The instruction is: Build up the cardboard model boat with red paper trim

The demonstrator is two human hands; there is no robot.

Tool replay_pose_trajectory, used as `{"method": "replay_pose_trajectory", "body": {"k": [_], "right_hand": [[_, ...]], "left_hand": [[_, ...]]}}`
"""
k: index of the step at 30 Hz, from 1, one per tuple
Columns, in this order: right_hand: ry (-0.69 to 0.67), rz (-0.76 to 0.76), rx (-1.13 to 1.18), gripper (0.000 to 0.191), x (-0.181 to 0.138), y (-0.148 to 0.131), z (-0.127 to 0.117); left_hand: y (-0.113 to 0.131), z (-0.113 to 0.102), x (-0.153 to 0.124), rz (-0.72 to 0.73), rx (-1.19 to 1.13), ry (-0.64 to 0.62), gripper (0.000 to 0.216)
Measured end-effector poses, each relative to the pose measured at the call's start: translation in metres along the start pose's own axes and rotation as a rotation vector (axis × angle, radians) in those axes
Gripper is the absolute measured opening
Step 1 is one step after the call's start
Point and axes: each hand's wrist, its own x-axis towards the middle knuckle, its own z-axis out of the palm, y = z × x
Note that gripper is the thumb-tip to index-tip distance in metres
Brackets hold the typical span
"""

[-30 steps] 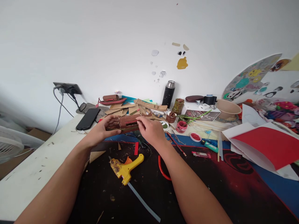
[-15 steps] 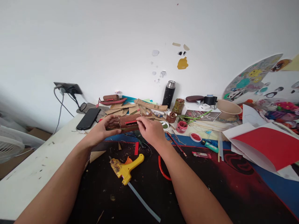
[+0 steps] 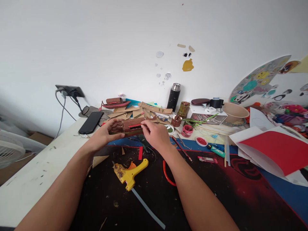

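Brown painted cardboard, built into a long boxy model (image 3: 128, 127), is held between the person's two hands. The left hand (image 3: 106, 133) is closed round the model's left end, fingers curled over the top and thumb underneath. The right hand (image 3: 156, 134) is half closed. Its thumb and forefinger are pinched at the model's right part, where a thin red strip (image 3: 134, 125) lies along the upper face, and the other fingers are loosely bent. The model's long axis runs left to right across the person, so each hand has one end and neither is nearer. The left hand carries it and the right only touches with its fingertips. I cannot tell whether the model rests on the scraps below or hangs clear of them.

A yellow hot glue gun (image 3: 130, 175), smeared with brown, lies on the dark mat (image 3: 216, 199), and the model is just beyond it, farther from the person. A short red card strip (image 3: 140, 153) lies between the gun and the hands. Beyond the gun and to its left is a black phone (image 3: 90, 122) on the white table (image 3: 36, 173). Far beyond it and to the right, a black flask with a steel cap (image 3: 173, 96) stands by the wall. Well to the gun's right lies a large red paper sheet (image 3: 276, 150).
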Motion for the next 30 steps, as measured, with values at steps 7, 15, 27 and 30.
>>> {"method": "replay_pose_trajectory", "body": {"k": [7, 15, 27, 30], "right_hand": [[-0.025, 0.016, -0.004, 0.028, 0.000, -0.001, 0.000], [-0.057, -0.046, 0.017, 0.032, -0.001, -0.006, -0.003], [-0.148, -0.136, 0.050, 0.032, -0.007, -0.018, 0.007], [-0.145, -0.141, 0.057, 0.031, -0.008, -0.018, 0.008]], "left_hand": [[-0.001, 0.000, 0.001, -0.010, -0.006, 0.007, 0.079], [-0.007, -0.001, 0.002, 0.023, 0.020, -0.057, 0.076], [-0.006, 0.006, 0.003, 0.079, 0.024, -0.107, 0.068], [-0.005, 0.007, 0.002, 0.086, 0.038, -0.125, 0.065]]}}
